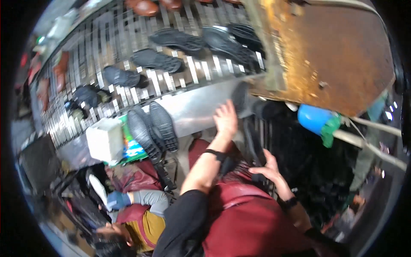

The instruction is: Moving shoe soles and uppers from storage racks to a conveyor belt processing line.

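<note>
My left hand [225, 119] reaches over a shiny metal ledge [192, 100], fingers spread and holding nothing. Just beyond its fingertips is a black shoe sole [241, 96], blurred. On the right, my right hand [272, 169] has the lower end of another dark shoe sole [253, 143] between thumb and fingers; blur hides the exact contact. A pair of ridged black soles [152, 126] rests across the ledge to the left. Dark red cloth [244, 214] covers my front and lap.
Several black shoes [158, 60] lie on a slatted metal rack [122, 40], brown ones beyond. A white block [105, 140] sits on the left. A rusty machine housing [338, 55] stands right, above a blue cylinder [314, 119]. A co-worker [141, 222] is at lower left.
</note>
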### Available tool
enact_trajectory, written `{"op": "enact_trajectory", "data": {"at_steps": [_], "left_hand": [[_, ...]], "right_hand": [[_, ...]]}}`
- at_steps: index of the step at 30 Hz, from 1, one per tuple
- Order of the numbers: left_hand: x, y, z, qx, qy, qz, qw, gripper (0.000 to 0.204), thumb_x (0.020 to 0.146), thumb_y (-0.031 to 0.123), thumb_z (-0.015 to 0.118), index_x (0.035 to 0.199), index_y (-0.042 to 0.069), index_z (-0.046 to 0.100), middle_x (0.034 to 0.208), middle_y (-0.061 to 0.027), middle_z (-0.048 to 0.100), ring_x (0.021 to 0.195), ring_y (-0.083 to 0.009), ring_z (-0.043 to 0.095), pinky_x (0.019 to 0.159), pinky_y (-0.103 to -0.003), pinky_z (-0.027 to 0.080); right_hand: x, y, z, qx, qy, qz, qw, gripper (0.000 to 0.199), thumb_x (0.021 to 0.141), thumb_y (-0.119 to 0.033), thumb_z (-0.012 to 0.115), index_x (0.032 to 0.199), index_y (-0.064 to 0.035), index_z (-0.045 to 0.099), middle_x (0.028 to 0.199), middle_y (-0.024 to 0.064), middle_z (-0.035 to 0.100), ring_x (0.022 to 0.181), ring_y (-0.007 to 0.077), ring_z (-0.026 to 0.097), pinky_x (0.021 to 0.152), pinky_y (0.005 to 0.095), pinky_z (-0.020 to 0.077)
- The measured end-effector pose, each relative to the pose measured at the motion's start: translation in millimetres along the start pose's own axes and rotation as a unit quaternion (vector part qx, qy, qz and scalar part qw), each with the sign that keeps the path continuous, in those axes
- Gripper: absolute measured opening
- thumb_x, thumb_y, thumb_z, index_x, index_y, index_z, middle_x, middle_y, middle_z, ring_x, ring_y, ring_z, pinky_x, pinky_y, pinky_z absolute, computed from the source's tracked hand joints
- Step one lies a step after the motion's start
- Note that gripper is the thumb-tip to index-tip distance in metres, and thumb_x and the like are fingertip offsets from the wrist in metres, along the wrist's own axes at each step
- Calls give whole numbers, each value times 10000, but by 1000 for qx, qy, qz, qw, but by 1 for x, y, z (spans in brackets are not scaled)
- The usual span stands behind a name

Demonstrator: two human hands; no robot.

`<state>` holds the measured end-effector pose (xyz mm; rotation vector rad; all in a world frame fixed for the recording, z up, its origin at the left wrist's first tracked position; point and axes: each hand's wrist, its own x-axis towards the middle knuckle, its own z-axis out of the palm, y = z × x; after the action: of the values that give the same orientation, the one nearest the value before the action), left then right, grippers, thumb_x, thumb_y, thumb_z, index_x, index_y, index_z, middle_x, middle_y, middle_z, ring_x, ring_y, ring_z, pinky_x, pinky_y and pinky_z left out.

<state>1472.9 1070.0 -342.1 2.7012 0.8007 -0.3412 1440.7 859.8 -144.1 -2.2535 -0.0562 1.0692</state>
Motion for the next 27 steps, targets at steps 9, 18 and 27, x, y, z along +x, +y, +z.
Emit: {"op": "enact_trajectory", "data": {"at_steps": [9, 18, 27], "left_hand": [[-58, -72, -141, -862, -126, -145, 470, 560, 906, 232, 575, 1394, -43, 543, 1150, -186, 706, 904, -301, 717, 842, -419, 606], [-138, -164, -298, -988, 68, 118, 77, 775, 856, 519, 603, 1445, 39, 453, 1257, -167, 467, 822, -271, 486, 617, -392, 470], [-82, -285, -328, -959, 193, 125, 168, 732, 846, 414, 665, 1377, -56, 484, 1226, -205, 586, 919, -320, 639, 692, -428, 548]], "right_hand": [[6, 31, -26, 162, -45, 13, 986, 700, 603, -20, 927, 1234, -4, 624, 1050, 54, 701, 925, 193, 669, 899, 331, 530], [56, -46, -7, 76, -133, -144, 978, 631, 591, -29, 926, 1132, -29, 602, 918, 16, 641, 825, 130, 643, 776, 306, 548], [72, -162, 31, -9, -182, -129, 975, 719, 580, -30, 924, 1234, 6, 628, 983, 35, 686, 895, 157, 656, 870, 319, 537]]}}
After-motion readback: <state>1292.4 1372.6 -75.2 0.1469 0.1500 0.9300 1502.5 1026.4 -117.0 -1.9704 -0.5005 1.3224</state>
